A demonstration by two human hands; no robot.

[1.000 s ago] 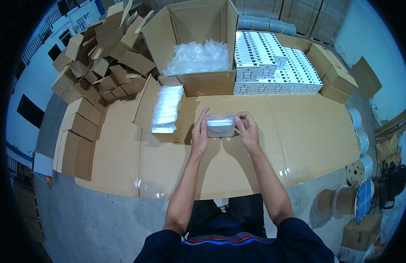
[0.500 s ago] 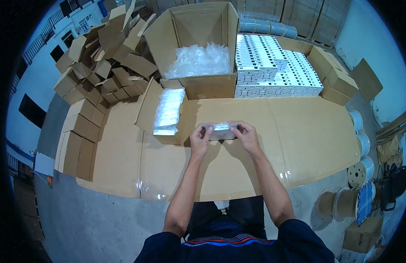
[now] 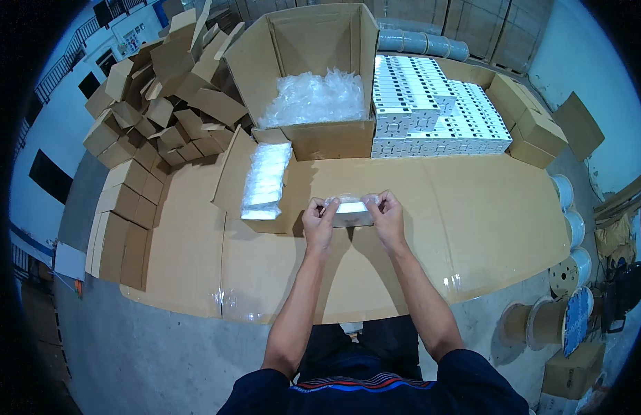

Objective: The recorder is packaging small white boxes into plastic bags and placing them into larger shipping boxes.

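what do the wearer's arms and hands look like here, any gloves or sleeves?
No gloves: the left hand and right hand are bare, with no rings, watch or wristband visible. Both forearms are uncovered up to about the elbow. Short dark navy sleeves cover the upper arms, and the same top shows a red and light stripe across the chest.

My left hand (image 3: pixel 319 223) and right hand (image 3: pixel 384 218) meet over the middle of the worktop (image 3: pixel 472 214), which lies bare to my right and towards me, so either hand could sweep there freely. Just left of my left hand a stack of white packets (image 3: pixel 266 181) blocks the way. Ahead, the open carton (image 3: pixel 313 142) of clear bags walls off the far edge, and beside it the block of white boxes (image 3: pixel 431 111) closes the far right. Piled cardboard boxes (image 3: pixel 161 97) crowd the left corner.
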